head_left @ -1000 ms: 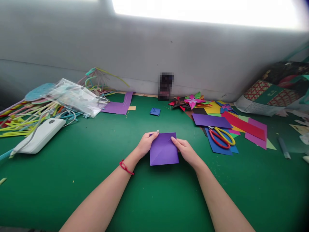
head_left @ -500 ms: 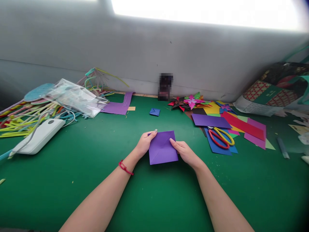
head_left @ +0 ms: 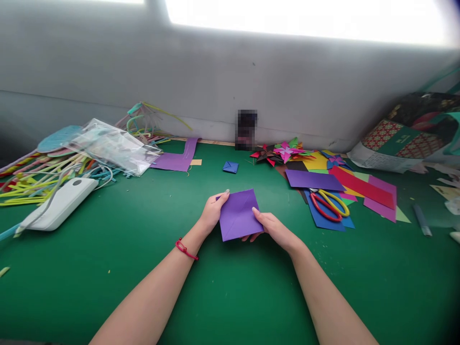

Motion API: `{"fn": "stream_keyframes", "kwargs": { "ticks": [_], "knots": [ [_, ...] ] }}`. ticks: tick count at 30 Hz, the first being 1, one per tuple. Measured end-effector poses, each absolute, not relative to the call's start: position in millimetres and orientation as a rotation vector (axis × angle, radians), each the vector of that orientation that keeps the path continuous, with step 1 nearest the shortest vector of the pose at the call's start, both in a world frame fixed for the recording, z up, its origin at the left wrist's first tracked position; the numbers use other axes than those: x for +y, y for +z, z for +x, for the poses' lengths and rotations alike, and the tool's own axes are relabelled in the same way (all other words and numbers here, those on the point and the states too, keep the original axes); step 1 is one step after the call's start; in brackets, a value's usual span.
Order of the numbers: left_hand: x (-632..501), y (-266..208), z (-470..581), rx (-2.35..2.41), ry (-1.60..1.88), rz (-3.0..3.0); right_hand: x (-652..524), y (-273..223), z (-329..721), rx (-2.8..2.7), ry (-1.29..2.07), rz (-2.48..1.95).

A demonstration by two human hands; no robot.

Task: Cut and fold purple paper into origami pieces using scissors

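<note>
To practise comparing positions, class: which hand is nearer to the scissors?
Right. The right hand, at the right edge of the held purple paper, is left of the scissors; the left hand, at the opposite edge, is farther left.

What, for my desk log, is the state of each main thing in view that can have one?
Left hand: gripping the paper
Right hand: gripping the paper
Purple paper square: creased, tilted, held by both hands
Small blue paper: folded, lying down
Scissors: lying down; blades mostly hidden, open or shut unclear
Pink paper flower: folded, petals spread
White device: lying down; on or off unclear
</note>
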State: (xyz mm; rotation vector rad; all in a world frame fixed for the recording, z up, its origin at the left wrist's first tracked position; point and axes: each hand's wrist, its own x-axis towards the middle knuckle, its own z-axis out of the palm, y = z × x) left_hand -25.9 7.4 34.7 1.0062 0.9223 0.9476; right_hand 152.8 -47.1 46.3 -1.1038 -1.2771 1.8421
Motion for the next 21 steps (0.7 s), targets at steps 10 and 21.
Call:
{"fn": "stream_keyframes", "kwargs": {
  "ticks": [10,21],
  "knots": [
    [7.6,34.4,-24.9,0.931,0.957,1.012,-45.9,45.1,151.9,-1.307,1.787,-1.130],
    [7.1,34.5,-24.6,0.970,0.972,1.003,-46.3,47.4,150.6,-1.369,1.728,-1.135]
  ]
}}
